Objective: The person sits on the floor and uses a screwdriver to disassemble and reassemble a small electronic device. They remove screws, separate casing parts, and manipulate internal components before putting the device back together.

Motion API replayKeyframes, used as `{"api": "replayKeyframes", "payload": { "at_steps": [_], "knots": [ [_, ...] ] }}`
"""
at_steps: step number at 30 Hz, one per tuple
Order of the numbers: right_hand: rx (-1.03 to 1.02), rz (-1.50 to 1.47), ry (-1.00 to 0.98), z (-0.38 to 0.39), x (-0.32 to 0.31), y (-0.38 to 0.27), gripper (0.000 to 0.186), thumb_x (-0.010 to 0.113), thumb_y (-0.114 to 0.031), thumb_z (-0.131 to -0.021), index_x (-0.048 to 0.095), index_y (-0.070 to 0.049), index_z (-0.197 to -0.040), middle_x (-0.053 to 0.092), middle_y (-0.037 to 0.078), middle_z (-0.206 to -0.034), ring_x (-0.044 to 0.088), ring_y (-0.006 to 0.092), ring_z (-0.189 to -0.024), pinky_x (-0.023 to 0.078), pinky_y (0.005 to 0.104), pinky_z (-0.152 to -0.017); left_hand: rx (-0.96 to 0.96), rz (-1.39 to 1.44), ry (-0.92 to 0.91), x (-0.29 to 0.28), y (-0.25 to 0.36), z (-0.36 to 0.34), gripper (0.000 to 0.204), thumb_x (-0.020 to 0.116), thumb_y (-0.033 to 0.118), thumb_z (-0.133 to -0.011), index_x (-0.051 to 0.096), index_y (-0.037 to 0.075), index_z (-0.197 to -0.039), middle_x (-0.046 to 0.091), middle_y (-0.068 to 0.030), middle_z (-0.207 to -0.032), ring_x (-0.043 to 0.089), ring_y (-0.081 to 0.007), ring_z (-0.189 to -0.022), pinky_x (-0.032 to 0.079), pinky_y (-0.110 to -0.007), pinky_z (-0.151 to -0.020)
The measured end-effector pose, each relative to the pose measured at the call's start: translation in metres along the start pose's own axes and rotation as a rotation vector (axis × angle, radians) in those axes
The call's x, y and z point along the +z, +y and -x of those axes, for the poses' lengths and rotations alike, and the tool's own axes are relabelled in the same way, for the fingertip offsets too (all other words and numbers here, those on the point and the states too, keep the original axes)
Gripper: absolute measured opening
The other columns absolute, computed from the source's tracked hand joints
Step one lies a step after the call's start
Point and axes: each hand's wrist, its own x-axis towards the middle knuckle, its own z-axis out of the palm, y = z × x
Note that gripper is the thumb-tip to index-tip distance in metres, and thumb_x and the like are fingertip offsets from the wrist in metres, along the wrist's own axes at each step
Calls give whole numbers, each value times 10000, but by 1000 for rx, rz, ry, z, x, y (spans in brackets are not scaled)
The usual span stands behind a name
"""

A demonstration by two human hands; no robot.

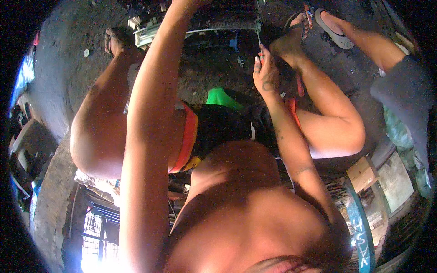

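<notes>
My right hand (267,75) is closed around the reddish handle of a screwdriver (260,38). Its thin metal shaft points away from me, and the tip is near the right end of a dark piece of equipment (218,25) with a pale, curved metal edge (195,32). My left arm stretches far forward over that equipment. Only the wrist end of my left hand (189,2) shows at the top edge of the picture, so its fingers are hidden.
My bare feet rest on dark, dirty ground (73,77) either side of the equipment. A person's foot in a grey clog (339,34) stands at the far right. Bright green cloth (222,98) lies between my legs. A small round disc (86,53) is on the left.
</notes>
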Motion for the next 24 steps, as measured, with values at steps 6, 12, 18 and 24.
{"api": "replayKeyframes", "payload": {
  "at_steps": [6,12,18,24],
  "knots": [
    [61,16,-51,18,-29,-10,432,616,-138,-999,546,-86,-1422,674,176,-1252,675,337,-1119,534,432,-975,43,-22,49,-2,19,26,876,747,714,-743,607,89,-1340,667,-131,-1268,583,-330,-1254,419,-507,-1048],
    [81,141,-129,0,-103,-28,467,704,-7,-840,586,-54,-1289,695,168,-1182,699,354,-1058,549,432,-919,66,-14,88,0,20,37,841,766,701,-735,623,87,-1291,669,-131,-1238,592,-328,-1224,421,-490,-1024],
    [-23,259,-178,-59,-161,-52,336,753,-57,-846,648,-96,-1164,742,93,-982,738,228,-915,575,359,-813,57,-36,142,7,7,30,853,717,746,-759,631,72,-1274,672,-152,-1247,597,-333,-1223,427,-488,-1018],
    [-65,31,-112,-99,-159,-81,318,810,-144,-889,697,-66,-1176,758,39,-958,706,124,-788,547,262,-678,77,-19,165,13,3,28,855,685,762,-774,633,74,-1280,680,-154,-1247,601,-327,-1227,425,-484,-1038]
  ]
}}
